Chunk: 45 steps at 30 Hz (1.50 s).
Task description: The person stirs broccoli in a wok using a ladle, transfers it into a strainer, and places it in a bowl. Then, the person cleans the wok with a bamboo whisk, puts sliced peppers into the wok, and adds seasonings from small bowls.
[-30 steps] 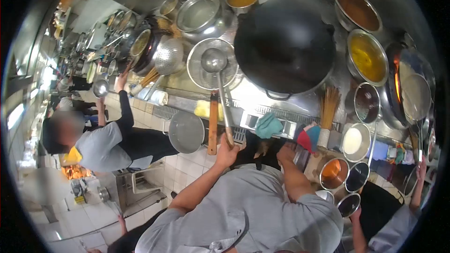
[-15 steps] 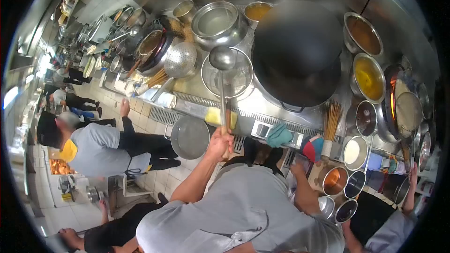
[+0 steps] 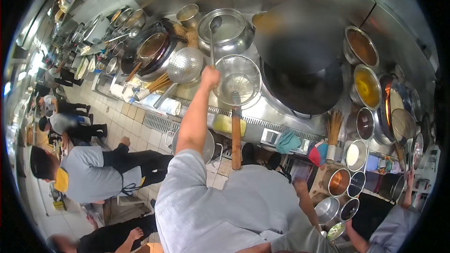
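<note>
1. Left hand (image 3: 211,78): closed firmly around the handle of a ladle (image 3: 213,49); the arm stretches over the front edge of the steel counter (image 3: 258,113).
2. Ladle: its bowl lies over the mouth of a steel pot (image 3: 229,44); whether it touches the liquid cannot be told.
3. Steel pot: stands toward the counter's back edge, to the left of a large black wok (image 3: 304,91), the upper part of which is blurred.
4. Strainer (image 3: 251,72): between the left hand and the wok, its wooden handle jutting past the counter's front edge and crossing a yellow sponge (image 3: 222,124).
5. Perforated scoop (image 3: 185,64): just left of the left hand.
6. Right hand (image 3: 300,186): low, beyond the front edge, near a metal bowl (image 3: 327,210); its fingers are indistinct, so neither their opening nor any hold can be told.
7. Front edge, right of the sponge: a teal cloth (image 3: 288,141), then a bamboo brush (image 3: 333,129) standing upright.
8. Right end of the counter: a bowl of yellow liquid (image 3: 367,86).
</note>
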{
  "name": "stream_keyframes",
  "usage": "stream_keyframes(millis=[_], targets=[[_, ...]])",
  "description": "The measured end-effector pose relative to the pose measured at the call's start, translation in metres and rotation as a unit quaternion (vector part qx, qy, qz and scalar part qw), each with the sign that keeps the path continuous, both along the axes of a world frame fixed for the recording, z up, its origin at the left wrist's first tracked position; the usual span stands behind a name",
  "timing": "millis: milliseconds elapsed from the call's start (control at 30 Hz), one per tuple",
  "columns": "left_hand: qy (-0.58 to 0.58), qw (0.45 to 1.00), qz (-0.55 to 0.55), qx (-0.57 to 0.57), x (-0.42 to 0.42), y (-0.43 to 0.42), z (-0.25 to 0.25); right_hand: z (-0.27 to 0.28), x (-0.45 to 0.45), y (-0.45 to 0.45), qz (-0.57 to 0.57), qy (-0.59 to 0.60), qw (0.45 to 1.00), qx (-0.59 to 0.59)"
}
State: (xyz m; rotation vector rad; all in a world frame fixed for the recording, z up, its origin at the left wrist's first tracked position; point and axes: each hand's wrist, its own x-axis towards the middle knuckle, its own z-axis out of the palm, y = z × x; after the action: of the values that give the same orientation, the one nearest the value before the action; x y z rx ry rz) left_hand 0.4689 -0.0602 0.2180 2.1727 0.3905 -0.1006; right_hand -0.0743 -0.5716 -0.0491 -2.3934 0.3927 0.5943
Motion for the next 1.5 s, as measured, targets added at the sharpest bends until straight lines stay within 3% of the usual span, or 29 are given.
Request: stream_keyframes(millis=[33, 67, 100, 133, 167, 267, 333, 367, 467, 500, 567, 667, 767, 867, 967, 1100, 1133, 1167, 1233, 1267, 1300, 1333, 1367, 1467, 1500], targets=[[0.06, 0.993, -0.009, -0.102, 0.008, 0.003, 0.003, 0.013, 0.005, 0.0, -0.017, 0.038, 0.999, 0.032], [0.109, 0.94, -0.01, -0.324, 0.013, 0.013, 0.006, 0.02, 0.005, 0.005, -0.021, 0.052, 0.997, 0.047], [0.156, 0.836, -0.008, -0.527, 0.018, 0.027, 0.008, 0.021, 0.002, 0.007, -0.024, 0.066, 0.996, 0.062], [0.196, 0.686, -0.004, -0.7, 0.02, 0.031, 0.008, -0.006, -0.009, -0.001, -0.014, 0.057, 0.997, 0.059], [0.172, 0.665, 0.028, -0.726, 0.004, 0.02, 0.034, -0.012, -0.016, -0.001, -0.022, 0.047, 0.998, 0.04], [0.186, 0.549, 0.009, -0.815, -0.013, 0.027, 0.033, -0.002, -0.029, 0.008, -0.081, 0.02, 0.995, -0.05], [0.176, 0.532, -0.01, -0.829, -0.034, 0.025, 0.044, -0.013, -0.042, -0.009, 0.178, -0.026, 0.98, -0.085], [0.166, 0.525, -0.018, -0.834, -0.043, 0.026, 0.052, -0.025, -0.046, -0.014, 0.308, -0.052, 0.945, -0.098], [0.166, 0.51, -0.024, -0.844, -0.063, 0.028, 0.062, -0.03, -0.055, -0.011, 0.157, -0.061, 0.986, -0.016], [0.168, 0.503, -0.021, -0.848, -0.07, 0.027, 0.065, -0.035, -0.051, -0.009, 0.183, -0.042, 0.982, -0.037], [0.166, 0.507, -0.025, -0.845, -0.086, 0.024, 0.075, -0.069, -0.045, -0.016, 0.238, -0.006, 0.968, -0.082], [0.167, 0.511, -0.026, -0.843, -0.111, 0.016, 0.085, -0.059, -0.012, -0.008, 0.096, 0.014, 0.995, 0.022], [0.164, 0.54, -0.012, -0.826, -0.142, 0.008, 0.089, -0.019, 0.017, 0.007, 0.014, 0.012, 0.999, 0.035], [0.171, 0.566, 0.001, -0.807, -0.177, 0.001, 0.092, -0.068, 0.035, 0.011, 0.173, -0.03, 0.983, -0.051], [0.186, 0.592, 0.02, -0.784, -0.214, -0.005, 0.096, 0.077, 0.098, 0.051, 0.11, 0.062, 0.99, 0.069], [0.193, 0.605, 0.052, -0.771, -0.27, -0.022, 0.112, 0.084, 0.134, 0.115, 0.203, -0.074, 0.954, 0.207], [0.195, 0.615, 0.054, -0.762, -0.282, -0.025, 0.116, 0.116, 0.149, 0.135, 0.248, -0.059, 0.939, 0.231], [0.196, 0.623, 0.055, -0.755, -0.294, -0.028, 0.119, 0.162, 0.17, 0.154, 0.292, 0.033, 0.933, 0.207], [0.208, 0.634, 0.079, -0.741, -0.315, -0.031, 0.125, 0.135, 0.176, 0.202, 0.234, -0.084, 0.904, 0.347], [0.207, 0.665, 0.075, -0.714, -0.323, -0.032, 0.126, 0.136, 0.188, 0.223, 0.191, -0.063, 0.884, 0.421], [0.206, 0.694, 0.071, -0.687, -0.332, -0.031, 0.127, 0.109, 0.192, 0.254, 0.221, -0.171, 0.886, 0.37], [0.203, 0.721, 0.065, -0.659, -0.338, -0.032, 0.129, 0.111, 0.2, 0.277, 0.16, -0.08, 0.89, 0.42], [0.206, 0.753, 0.077, -0.62, -0.345, -0.036, 0.138, 0.169, 0.219, 0.275, 0.115, 0.074, 0.83, 0.541], [0.209, 0.829, 0.063, -0.514, -0.361, -0.033, 0.151, 0.19, 0.228, 0.305, -0.151, 0.197, 0.667, 0.702], [0.205, 0.851, 0.056, -0.48, -0.365, -0.029, 0.154, 0.192, 0.234, 0.31, -0.175, 0.223, 0.633, 0.721]])
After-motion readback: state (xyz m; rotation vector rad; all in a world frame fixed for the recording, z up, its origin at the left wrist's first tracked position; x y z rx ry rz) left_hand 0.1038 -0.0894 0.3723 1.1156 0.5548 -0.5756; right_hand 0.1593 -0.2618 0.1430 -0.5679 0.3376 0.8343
